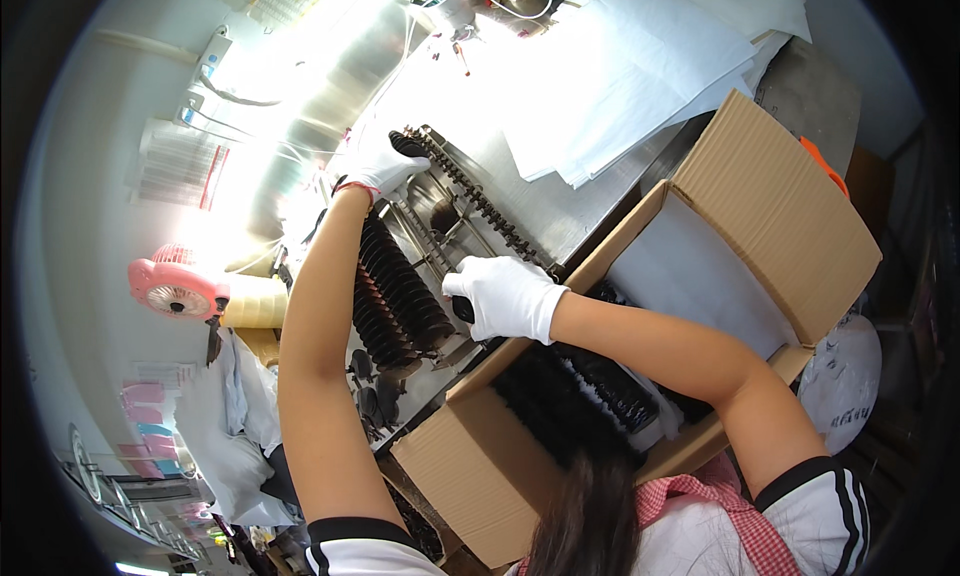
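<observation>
My left hand (385, 166), in a white glove, is closed at the far end of a metal rack (470, 241), against a black rounded disc (408, 144). Nearer to me, my white-gloved right hand (508, 298) has its fingers curled round another dark disc (462, 309). Between the two hands runs a ridged metal rail (425, 238). Two dense rows of black discs (385, 276) stand upright on the left of the rack. A notched bar (485, 208) with small dark clips forms the rack's right side. The palm sides of both hands are hidden.
An opened cardboard box (510, 431) sits close to me, holding black bundles (560, 401) and white lining. White sheets (640, 66) lie on the metal table's far right. Left are a pink fan (175, 281), a yellow roll (255, 303) and wall sockets with cables (205, 66).
</observation>
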Tool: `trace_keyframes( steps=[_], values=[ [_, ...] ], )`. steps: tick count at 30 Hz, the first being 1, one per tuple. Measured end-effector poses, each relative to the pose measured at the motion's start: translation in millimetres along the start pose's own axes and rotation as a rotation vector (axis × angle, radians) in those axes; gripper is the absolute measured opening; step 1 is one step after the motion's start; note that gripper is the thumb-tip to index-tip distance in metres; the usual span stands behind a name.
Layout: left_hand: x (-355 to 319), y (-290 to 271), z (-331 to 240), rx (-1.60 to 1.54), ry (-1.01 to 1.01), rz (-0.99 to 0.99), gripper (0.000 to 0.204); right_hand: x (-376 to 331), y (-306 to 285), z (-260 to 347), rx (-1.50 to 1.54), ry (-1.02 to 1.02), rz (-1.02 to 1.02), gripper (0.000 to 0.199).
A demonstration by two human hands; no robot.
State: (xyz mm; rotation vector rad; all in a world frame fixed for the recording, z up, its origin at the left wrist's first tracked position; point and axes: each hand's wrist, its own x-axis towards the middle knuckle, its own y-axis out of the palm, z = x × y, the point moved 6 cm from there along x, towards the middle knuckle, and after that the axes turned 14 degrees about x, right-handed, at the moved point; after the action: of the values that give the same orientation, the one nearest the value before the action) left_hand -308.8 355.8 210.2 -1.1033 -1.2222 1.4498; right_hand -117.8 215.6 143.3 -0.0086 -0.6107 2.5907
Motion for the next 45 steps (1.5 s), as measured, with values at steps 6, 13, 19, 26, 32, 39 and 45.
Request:
trace_keyframes(
  steps=[6, 13, 19, 26, 32, 39, 45],
  values=[
    [17, 0, 1, 0.096, 0.084, 0.009, 0.07, 0, 2, -3, 0.021, 0.013, 0.038, 0.045],
    [13, 18, -13, -0.24, -0.16, 0.138, 0.013, -2, -2, 0, 0.007, -0.019, 0.005, 0.043],
    [21, 15, 3, 0.461, -0.164, -0.122, 0.036, -2, 1, -7, 0.04, 0.06, -0.01, 0.045],
    [-71, -18, -2, -0.208, -0.232, -0.034, 0.03, -14, -20, 9, 0.285, -0.202, -0.607, 0.048],
    [-204, -10, -75, -0.673, 0.008, -0.039, 0.026, -46, -19, 43, 0.081, -0.248, -0.672, 0.091],
    [-281, 2, -97, -0.792, -0.007, -0.161, 0.039, -96, 2, 77, -0.015, -0.402, -0.485, 0.091],
    [-330, 56, -131, -1.713, -0.152, 0.053, 0.09, -123, 34, 92, -0.015, -0.39, -0.179, 0.113]
  ],
)
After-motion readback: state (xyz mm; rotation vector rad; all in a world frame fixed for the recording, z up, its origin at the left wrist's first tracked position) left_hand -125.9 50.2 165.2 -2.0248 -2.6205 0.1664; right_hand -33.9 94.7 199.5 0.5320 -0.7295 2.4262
